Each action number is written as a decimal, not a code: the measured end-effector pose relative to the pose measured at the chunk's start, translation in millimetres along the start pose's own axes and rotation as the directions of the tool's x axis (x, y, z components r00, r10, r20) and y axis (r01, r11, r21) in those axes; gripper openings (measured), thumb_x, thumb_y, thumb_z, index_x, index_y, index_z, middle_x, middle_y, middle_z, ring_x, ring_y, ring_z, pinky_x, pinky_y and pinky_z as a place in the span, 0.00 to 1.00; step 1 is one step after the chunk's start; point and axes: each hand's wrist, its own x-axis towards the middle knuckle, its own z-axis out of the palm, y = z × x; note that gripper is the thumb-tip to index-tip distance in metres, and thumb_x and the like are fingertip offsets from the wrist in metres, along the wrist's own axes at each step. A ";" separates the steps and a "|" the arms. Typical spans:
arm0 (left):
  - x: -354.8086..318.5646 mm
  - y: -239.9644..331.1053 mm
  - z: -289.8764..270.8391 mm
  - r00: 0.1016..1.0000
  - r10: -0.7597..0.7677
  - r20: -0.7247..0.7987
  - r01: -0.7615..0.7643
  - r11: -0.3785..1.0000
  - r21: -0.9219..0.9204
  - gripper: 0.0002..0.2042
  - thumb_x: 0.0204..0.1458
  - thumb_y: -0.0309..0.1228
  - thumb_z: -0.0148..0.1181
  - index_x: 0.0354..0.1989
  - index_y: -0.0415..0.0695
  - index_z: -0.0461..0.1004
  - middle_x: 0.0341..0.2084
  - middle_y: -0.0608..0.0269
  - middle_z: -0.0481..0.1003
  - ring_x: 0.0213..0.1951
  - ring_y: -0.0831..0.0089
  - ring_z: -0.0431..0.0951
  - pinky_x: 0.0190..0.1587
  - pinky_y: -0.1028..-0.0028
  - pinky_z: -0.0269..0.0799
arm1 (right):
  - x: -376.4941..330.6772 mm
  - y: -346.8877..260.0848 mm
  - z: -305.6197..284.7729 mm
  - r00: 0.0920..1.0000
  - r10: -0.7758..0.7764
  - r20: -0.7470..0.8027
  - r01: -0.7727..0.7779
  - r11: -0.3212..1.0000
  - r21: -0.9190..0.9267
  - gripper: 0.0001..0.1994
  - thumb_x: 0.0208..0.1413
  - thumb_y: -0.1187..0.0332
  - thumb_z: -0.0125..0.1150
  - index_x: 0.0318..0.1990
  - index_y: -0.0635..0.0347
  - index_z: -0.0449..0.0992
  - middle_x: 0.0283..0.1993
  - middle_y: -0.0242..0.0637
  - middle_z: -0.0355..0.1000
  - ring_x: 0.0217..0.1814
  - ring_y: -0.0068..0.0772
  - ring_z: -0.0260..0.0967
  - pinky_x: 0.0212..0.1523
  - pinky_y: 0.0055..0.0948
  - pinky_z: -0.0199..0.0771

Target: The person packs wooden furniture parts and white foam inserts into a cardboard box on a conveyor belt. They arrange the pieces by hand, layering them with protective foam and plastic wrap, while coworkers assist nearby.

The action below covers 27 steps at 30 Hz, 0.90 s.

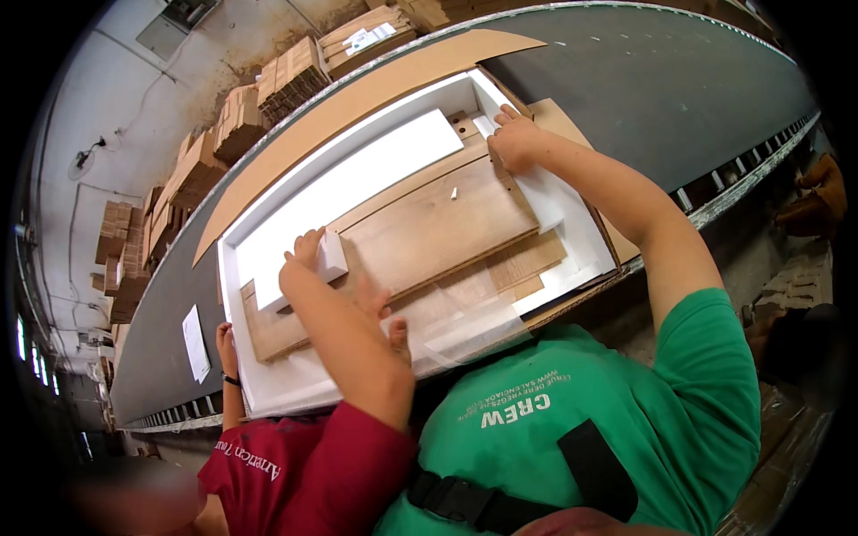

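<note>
The wooden panel (438, 219) lies in the foam-lined carton (594, 255); the white scrap (454, 193) on it, if pressed, could mar it. The right hand (516, 140) curls its fingers, grip unclear, at the foam insert (539, 195); the blurred left hand (389, 314) I cannot tell.

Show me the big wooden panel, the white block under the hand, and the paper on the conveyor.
Wooden panel (433, 223): head view, middle of top face.
White block (333, 256): head view, uncovered side.
Paper (195, 344): head view, sheet's middle.
</note>
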 end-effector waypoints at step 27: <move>157.1 -58.6 40.5 0.289 0.003 0.957 -0.924 -0.262 0.280 0.19 0.47 0.38 0.62 0.46 0.41 0.73 0.48 0.43 0.70 0.55 0.48 0.66 0.54 0.60 0.64 | -95.0 33.7 153.3 0.493 0.827 -0.269 0.102 0.253 0.962 0.13 0.52 0.71 0.55 0.45 0.63 0.74 0.41 0.38 0.74 0.41 0.26 0.70 0.44 0.25 0.69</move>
